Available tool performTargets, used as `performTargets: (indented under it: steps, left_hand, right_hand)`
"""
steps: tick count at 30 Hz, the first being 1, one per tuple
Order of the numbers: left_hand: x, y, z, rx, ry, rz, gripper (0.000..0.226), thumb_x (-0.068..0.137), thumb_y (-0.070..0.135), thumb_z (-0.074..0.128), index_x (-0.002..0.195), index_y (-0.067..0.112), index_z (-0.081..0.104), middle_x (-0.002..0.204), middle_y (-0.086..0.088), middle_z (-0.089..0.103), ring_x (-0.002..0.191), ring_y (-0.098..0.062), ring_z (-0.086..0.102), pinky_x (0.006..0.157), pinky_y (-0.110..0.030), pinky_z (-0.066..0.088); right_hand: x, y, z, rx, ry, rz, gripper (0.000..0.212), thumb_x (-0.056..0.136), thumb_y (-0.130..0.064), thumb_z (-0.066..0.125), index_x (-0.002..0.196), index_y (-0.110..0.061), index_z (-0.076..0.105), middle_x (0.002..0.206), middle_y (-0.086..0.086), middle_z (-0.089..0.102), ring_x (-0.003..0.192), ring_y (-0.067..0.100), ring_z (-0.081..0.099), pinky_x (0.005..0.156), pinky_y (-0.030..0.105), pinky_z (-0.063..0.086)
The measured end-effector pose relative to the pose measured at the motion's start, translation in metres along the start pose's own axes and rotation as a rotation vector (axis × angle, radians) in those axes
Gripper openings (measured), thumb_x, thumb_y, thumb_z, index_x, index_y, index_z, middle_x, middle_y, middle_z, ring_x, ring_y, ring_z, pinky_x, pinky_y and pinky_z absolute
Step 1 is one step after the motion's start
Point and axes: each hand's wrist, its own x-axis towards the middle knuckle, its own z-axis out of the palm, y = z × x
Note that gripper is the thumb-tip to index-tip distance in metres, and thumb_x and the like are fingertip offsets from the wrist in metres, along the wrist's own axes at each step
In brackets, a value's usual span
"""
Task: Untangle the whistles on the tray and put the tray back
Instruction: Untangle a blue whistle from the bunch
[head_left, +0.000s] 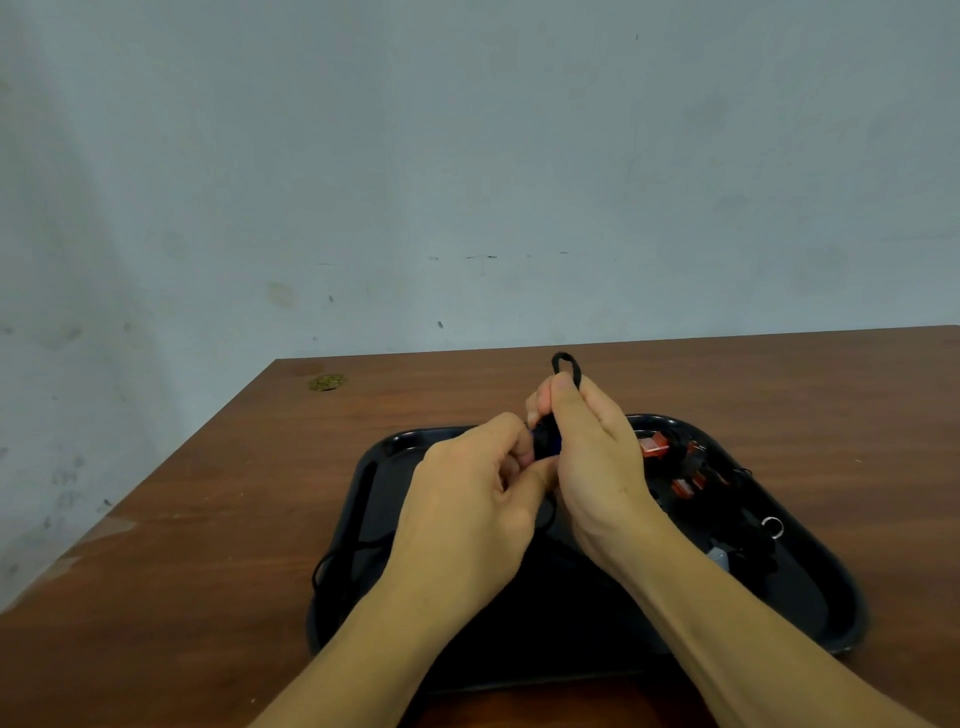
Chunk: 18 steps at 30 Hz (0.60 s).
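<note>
A: Head view, item 1 — fingers?

B: L hand (467, 514): my fingers curled in, thumb and fingertips pinching a small dark whistle (545, 444), blue-ish edge showing; most of it hidden btwn both hands. R hand (592, 467): my fingers curled round the black cord (565, 366), thumb pressed on top. Cord loop sticks up above the R thumb. Both hands touching each other, raised over the tray's middle.

A: Item 2 — rest of the whistles?

B: Red whistles (675, 467): several, clustered at far-right part of the tray, just beyond my R hand, black cords mixed in w/ them. Exact count: can't tell. Metal ring (773, 526): on the tray's right side, nearer me than the red ones. Grey piece (719, 557): just beside my R wrist, partly hidden; what it is, can't tell.

A: Item 3 — loose cord?

B: More black cord (337, 558) at the tray's left side, one thin loop hanging over the left rim onto the table. Hard to trace, black on black.

A: Item 4 — tray?

B: Black tray (831, 587): rounded corners, raised rim, flat on the table, right in front of me. My forearms cross its near edge.

A: Item 5 — surroundings?

B: Brown wooden table (208, 519): worn patches along the left edge. Small yellowish spot (327, 383) near the far-left corner. Grey-blue wall (467, 156) behind, scuffed.
</note>
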Motion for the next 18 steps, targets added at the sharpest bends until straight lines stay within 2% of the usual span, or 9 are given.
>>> performTargets:
  steps: [3, 4, 6, 8, 12, 15, 18]
  left_hand:
    - [0.003, 0.001, -0.012, -0.125, -0.080, -0.093, 0.027, 0.078, 0.043, 0.076, 0.085, 0.027, 0.056, 0.066, 0.005, 0.057, 0.054, -0.007, 0.049, 0.054, -0.025, 0.047]
    - [0.005, 0.001, -0.017, -0.241, -0.120, -0.180, 0.034, 0.077, 0.044, 0.080, 0.093, 0.027, 0.055, 0.072, 0.003, 0.057, 0.056, -0.007, 0.050, 0.054, -0.025, 0.046]
    - [0.009, 0.000, -0.023, -0.527, -0.208, -0.371, 0.044, 0.076, 0.045, 0.080, 0.104, 0.022, 0.055, 0.081, -0.006, 0.062, 0.060, -0.019, 0.054, 0.048, -0.032, 0.044]
    - [0.010, -0.001, -0.024, -0.727, -0.280, -0.483, 0.043, 0.082, 0.045, 0.075, 0.099, 0.009, 0.058, 0.079, -0.012, 0.060, 0.059, -0.024, 0.053, 0.042, -0.029, 0.036]
    - [0.008, -0.002, -0.023, -0.879, -0.456, -0.507, 0.035, 0.090, 0.045, 0.063, 0.077, 0.013, 0.067, 0.069, -0.012, 0.053, 0.054, -0.020, 0.049, 0.040, -0.023, 0.027]
    - [0.007, -0.003, -0.028, -0.960, -0.587, -0.514, 0.035, 0.092, 0.043, 0.058, 0.077, 0.012, 0.066, 0.066, -0.009, 0.051, 0.052, -0.017, 0.045, 0.036, -0.020, 0.025]
    - [0.006, -0.004, -0.030, -0.956, -0.634, -0.522, 0.037, 0.090, 0.043, 0.062, 0.079, 0.007, 0.066, 0.063, -0.010, 0.049, 0.047, -0.016, 0.041, 0.034, -0.018, 0.021]
  right_hand:
    - [0.001, -0.005, -0.007, 0.052, -0.086, -0.017, 0.051, 0.106, -0.021, 0.042, 0.058, -0.028, 0.057, 0.067, -0.008, 0.057, 0.068, 0.011, 0.053, 0.073, 0.033, 0.046]
    - [0.001, -0.006, -0.009, 0.071, -0.114, -0.023, 0.052, 0.107, -0.021, 0.042, 0.058, -0.028, 0.057, 0.068, -0.007, 0.058, 0.068, 0.012, 0.053, 0.073, 0.034, 0.046]
    - [0.001, -0.006, -0.013, 0.088, -0.168, -0.062, 0.052, 0.107, -0.021, 0.040, 0.059, -0.028, 0.058, 0.070, -0.006, 0.058, 0.068, 0.012, 0.051, 0.074, 0.033, 0.044]
    - [0.002, -0.007, -0.014, 0.096, -0.216, -0.108, 0.050, 0.108, -0.023, 0.039, 0.062, -0.028, 0.057, 0.073, -0.006, 0.059, 0.069, 0.013, 0.051, 0.075, 0.034, 0.041]
    - [0.000, -0.010, -0.015, 0.162, -0.282, -0.132, 0.041, 0.107, -0.023, 0.038, 0.070, -0.017, 0.053, 0.075, -0.001, 0.057, 0.061, 0.011, 0.047, 0.059, 0.027, 0.041]
    - [-0.003, -0.014, -0.016, 0.198, -0.338, -0.125, 0.038, 0.107, -0.024, 0.040, 0.073, -0.013, 0.051, 0.075, 0.002, 0.056, 0.060, 0.010, 0.046, 0.055, 0.021, 0.042]
    - [-0.006, -0.015, -0.019, 0.178, -0.377, -0.119, 0.038, 0.108, -0.020, 0.037, 0.074, -0.011, 0.052, 0.073, 0.003, 0.056, 0.061, 0.010, 0.048, 0.057, 0.019, 0.044]
